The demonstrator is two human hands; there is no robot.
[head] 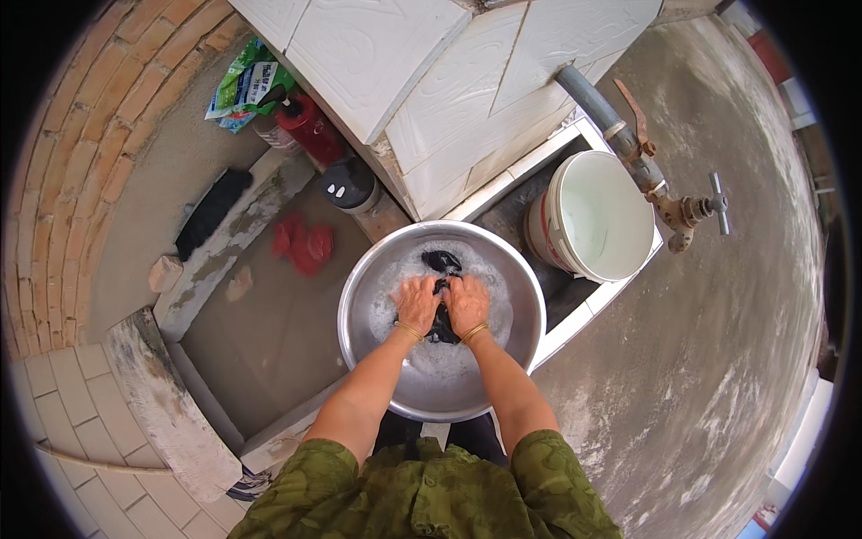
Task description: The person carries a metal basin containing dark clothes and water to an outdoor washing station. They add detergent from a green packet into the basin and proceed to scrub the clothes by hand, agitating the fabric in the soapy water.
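Observation:
A round stainless steel basin (441, 397) stands in front of me with sudsy water (441, 364) in it. Black wet cloth (442, 328) lies in the suds, and part of it bulges up beyond my fingers. My left hand (417, 303) grips the cloth from the left, while my right hand (467, 302) grips it from the right. Both hands are close together at the middle of the basin, thumbs inward. Some fingertips are hidden by the cloth and foam. A gold-coloured bangle circles each wrist.
Right of the basin, a white plastic bucket (606, 215) stands in a tile-edged trough (579, 313) below a metal tap (683, 212). Left are a water-filled pit (283, 350) with red cloth (303, 244), a black brush (214, 212), a red pump bottle (311, 128) and a green detergent bag (249, 84).

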